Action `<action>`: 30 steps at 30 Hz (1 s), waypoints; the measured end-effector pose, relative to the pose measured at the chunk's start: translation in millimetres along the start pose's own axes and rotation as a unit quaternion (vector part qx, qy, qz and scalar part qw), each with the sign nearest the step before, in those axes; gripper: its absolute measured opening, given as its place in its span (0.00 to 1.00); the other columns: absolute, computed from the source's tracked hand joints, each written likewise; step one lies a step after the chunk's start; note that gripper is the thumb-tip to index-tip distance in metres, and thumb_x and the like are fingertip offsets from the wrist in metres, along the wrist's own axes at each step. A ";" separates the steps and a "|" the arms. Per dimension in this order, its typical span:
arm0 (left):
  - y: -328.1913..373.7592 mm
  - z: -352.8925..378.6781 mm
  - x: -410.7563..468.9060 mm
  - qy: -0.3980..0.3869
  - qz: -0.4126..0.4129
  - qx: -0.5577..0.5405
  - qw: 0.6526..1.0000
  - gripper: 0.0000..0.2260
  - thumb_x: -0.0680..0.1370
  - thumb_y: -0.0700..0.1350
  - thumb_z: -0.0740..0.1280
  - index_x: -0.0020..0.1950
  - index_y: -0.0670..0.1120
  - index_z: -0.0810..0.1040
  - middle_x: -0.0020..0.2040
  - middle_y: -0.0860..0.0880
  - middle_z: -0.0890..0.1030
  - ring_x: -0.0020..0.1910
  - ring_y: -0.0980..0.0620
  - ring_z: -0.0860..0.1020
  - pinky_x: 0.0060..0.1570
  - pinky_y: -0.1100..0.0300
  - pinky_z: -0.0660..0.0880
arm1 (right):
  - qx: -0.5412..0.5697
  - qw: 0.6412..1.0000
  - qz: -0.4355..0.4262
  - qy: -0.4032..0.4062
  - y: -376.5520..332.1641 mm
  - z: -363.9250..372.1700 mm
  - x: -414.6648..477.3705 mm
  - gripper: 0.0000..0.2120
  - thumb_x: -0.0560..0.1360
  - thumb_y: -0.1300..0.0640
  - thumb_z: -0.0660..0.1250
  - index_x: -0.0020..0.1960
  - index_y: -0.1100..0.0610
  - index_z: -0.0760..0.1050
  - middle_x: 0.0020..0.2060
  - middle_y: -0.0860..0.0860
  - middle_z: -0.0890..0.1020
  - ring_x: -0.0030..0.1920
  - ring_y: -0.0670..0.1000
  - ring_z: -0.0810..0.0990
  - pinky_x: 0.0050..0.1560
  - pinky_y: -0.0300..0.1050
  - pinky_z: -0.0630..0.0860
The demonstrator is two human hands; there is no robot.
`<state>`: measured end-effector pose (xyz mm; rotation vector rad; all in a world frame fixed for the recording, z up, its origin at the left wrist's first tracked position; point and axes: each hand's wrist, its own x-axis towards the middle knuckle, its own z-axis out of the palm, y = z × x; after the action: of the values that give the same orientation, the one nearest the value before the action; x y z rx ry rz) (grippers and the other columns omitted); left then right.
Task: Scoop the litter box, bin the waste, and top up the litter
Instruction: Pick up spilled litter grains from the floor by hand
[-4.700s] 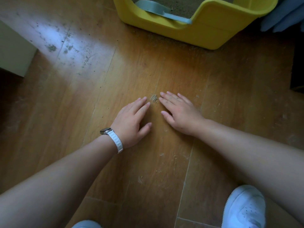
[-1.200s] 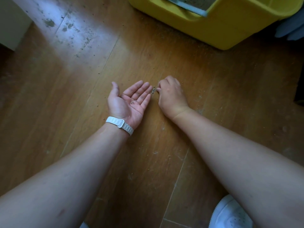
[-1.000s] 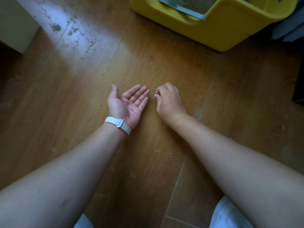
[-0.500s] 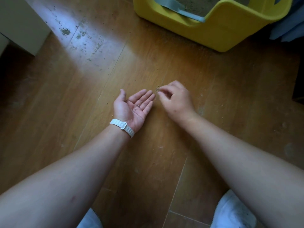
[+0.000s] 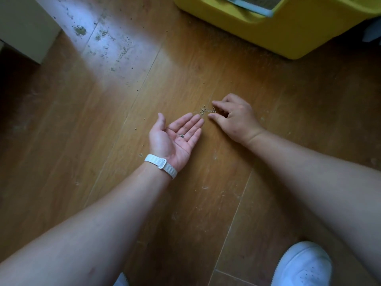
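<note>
Moved: right hand (image 5: 235, 120) down to ten-odd floor grains (image 5: 203, 110) — fingers parted.
Palm-up: left hand (image 5: 175, 139), fingers straight — two palm grains (image 5: 181, 135).

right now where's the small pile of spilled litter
The litter pile lies on the floor, mid head view, just beyond the left hand, beside the right hand.

Yellow litter box (image 5: 288, 34) stands beyond small spilled litter grains (image 5: 206, 110).

A single head-worn view looks forward and steeply down at the wooden floor (image 5: 206, 203) from close above; both forearms enter from the near edge; the yellow litter box (image 5: 288, 34) is cropped at far right; a white shoe (image 5: 303, 265) sits at near right.
</note>
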<state>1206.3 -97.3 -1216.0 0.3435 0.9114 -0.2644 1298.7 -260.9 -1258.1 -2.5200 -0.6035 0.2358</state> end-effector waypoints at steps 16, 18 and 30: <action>5.8 23.0 10.6 -0.004 0.015 -0.017 1.000 0.32 0.81 0.61 0.51 0.58 0.34 0.77 0.56 0.36 0.82 0.57 0.39 0.81 0.62 0.48 0.74 | -0.014 0.997 -0.046 0.059 0.2 9.4 1.4 0.03 0.73 0.62 0.70 0.41 0.62 0.81 0.38 0.57 0.79 0.40 0.58 0.78 0.46 0.38 0.66; 6.0 24.6 9.3 -0.008 0.018 -0.017 1.000 0.32 0.81 0.62 0.51 0.58 0.34 0.77 0.56 0.36 0.82 0.56 0.39 0.81 0.61 0.49 0.75 | -0.031 0.997 -0.043 0.050 -1.5 11.6 0.7 0.04 0.74 0.62 0.69 0.41 0.63 0.79 0.39 0.58 0.78 0.42 0.59 0.77 0.46 0.43 0.69; 9.1 15.7 -1.1 -0.010 0.039 -0.005 0.999 0.33 0.81 0.63 0.51 0.59 0.34 0.77 0.55 0.36 0.82 0.57 0.39 0.80 0.63 0.48 0.74 | -0.083 0.996 -0.008 -0.021 -29.4 7.1 -21.5 0.05 0.77 0.62 0.63 0.46 0.64 0.75 0.47 0.62 0.76 0.50 0.64 0.74 0.53 0.54 0.71</action>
<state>1220.4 -95.1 -1204.7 0.3662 0.8774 -0.1908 1266.7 -245.4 -1247.4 -2.6740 -0.6846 0.2437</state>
